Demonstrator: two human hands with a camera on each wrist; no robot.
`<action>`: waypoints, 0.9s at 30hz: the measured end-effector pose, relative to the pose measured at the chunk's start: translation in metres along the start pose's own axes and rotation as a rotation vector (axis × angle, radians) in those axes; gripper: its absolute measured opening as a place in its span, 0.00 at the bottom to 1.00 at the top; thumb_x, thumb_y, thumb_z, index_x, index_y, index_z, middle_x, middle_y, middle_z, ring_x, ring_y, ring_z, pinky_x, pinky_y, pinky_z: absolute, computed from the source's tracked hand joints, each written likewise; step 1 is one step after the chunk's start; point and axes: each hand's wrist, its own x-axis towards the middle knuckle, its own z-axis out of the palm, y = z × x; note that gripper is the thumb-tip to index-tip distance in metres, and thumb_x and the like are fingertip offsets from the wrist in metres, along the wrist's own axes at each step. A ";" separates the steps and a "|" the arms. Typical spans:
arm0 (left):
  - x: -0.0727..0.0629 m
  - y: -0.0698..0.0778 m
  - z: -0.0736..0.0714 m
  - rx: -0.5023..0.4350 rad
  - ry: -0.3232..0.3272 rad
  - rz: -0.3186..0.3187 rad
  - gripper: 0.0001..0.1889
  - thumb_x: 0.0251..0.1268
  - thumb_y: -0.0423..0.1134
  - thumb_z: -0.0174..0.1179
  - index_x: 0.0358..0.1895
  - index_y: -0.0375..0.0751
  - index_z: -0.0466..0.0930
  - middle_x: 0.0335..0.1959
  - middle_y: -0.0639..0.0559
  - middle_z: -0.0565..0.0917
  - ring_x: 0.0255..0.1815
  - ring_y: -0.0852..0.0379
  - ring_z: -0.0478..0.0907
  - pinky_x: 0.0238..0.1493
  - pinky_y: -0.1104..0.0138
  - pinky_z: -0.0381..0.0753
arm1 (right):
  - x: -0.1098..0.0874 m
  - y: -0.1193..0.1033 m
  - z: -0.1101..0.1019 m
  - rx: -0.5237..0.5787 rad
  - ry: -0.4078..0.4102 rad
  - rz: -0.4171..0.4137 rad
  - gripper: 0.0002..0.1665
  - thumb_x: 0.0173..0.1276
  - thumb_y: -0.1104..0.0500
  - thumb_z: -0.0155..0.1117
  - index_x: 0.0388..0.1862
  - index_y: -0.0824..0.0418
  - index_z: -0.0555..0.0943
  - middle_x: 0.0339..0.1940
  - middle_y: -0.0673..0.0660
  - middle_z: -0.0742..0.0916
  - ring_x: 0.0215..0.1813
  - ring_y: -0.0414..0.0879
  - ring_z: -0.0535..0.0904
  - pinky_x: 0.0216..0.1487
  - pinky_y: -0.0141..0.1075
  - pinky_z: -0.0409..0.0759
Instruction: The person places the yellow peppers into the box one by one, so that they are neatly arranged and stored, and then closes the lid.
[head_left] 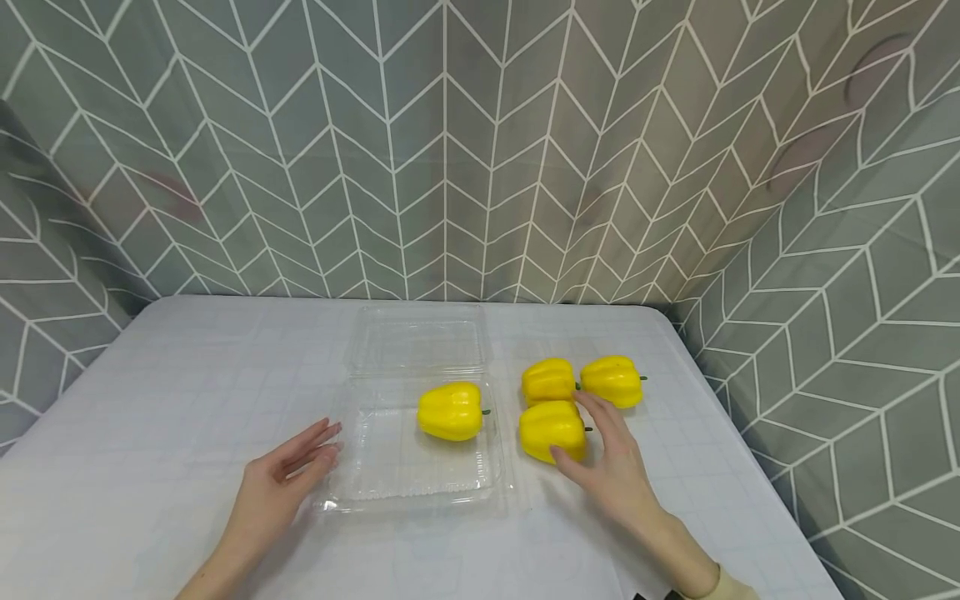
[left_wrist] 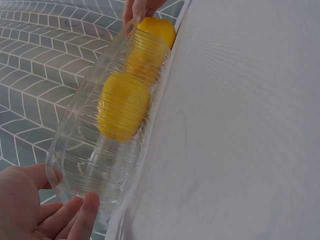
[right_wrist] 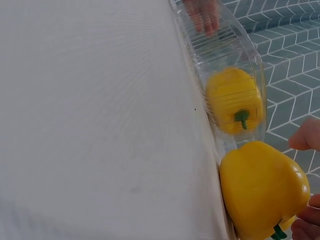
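Note:
A clear plastic clamshell container (head_left: 390, 462) lies unfolded on the table, its lid (head_left: 420, 340) laid back to the far side. Inside the base, toward the right, is one yellow bell pepper (head_left: 448, 412) with a green stem. My left hand (head_left: 273, 483) is at the container's left edge, thumb and fingers apart around its near corner; whether they touch it cannot be told. To the right of the container, my right hand (head_left: 618, 471) spreads thumb and fingers about the nearest loose bell pepper (head_left: 551, 428). The right wrist view shows the thumb (right_wrist: 306, 135) clear of that pepper.
Two more yellow bell peppers, one left (head_left: 547, 381) and one right (head_left: 611, 380), sit just behind the nearest one. A white cloth covers the table (head_left: 187, 375). Grey curtains (head_left: 465, 150) with a white chevron pattern hang behind it and along the right side.

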 end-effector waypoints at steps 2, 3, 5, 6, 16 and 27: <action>0.000 0.000 0.000 -0.007 -0.003 -0.002 0.24 0.70 0.36 0.63 0.68 0.36 0.74 0.58 0.46 0.84 0.50 0.70 0.83 0.47 0.78 0.83 | 0.000 0.003 0.001 0.008 -0.003 0.004 0.45 0.54 0.58 0.79 0.70 0.60 0.70 0.67 0.57 0.75 0.66 0.59 0.73 0.64 0.60 0.75; 0.000 -0.001 0.000 -0.006 -0.004 -0.002 0.24 0.70 0.36 0.63 0.68 0.36 0.74 0.58 0.46 0.84 0.50 0.70 0.83 0.47 0.78 0.83 | -0.001 0.004 0.001 0.013 -0.006 0.007 0.45 0.54 0.58 0.79 0.70 0.60 0.70 0.67 0.57 0.75 0.65 0.59 0.74 0.64 0.60 0.75; 0.000 -0.002 0.000 -0.002 -0.005 -0.005 0.24 0.70 0.36 0.63 0.68 0.35 0.74 0.58 0.47 0.85 0.50 0.71 0.83 0.47 0.78 0.83 | -0.001 0.007 0.002 0.025 -0.009 0.011 0.45 0.54 0.58 0.80 0.70 0.60 0.70 0.67 0.57 0.76 0.64 0.60 0.74 0.63 0.59 0.76; 0.000 -0.002 0.000 -0.005 -0.005 -0.008 0.24 0.70 0.36 0.63 0.68 0.35 0.74 0.58 0.47 0.85 0.50 0.71 0.83 0.47 0.78 0.83 | -0.001 0.009 0.002 0.029 -0.010 0.012 0.45 0.54 0.57 0.80 0.70 0.60 0.70 0.66 0.57 0.76 0.64 0.60 0.74 0.62 0.58 0.76; 0.001 -0.002 -0.001 -0.025 -0.005 0.034 0.24 0.70 0.33 0.62 0.67 0.34 0.74 0.58 0.53 0.85 0.50 0.71 0.83 0.47 0.78 0.83 | 0.000 0.018 0.006 0.071 -0.022 0.020 0.43 0.56 0.56 0.79 0.70 0.58 0.70 0.66 0.55 0.76 0.63 0.60 0.74 0.63 0.59 0.74; 0.000 -0.001 0.000 -0.023 -0.007 -0.006 0.24 0.70 0.34 0.63 0.67 0.35 0.74 0.58 0.51 0.85 0.49 0.71 0.83 0.46 0.78 0.83 | -0.001 0.022 0.009 0.077 -0.020 0.006 0.43 0.56 0.56 0.79 0.69 0.60 0.71 0.65 0.56 0.76 0.63 0.59 0.74 0.63 0.57 0.74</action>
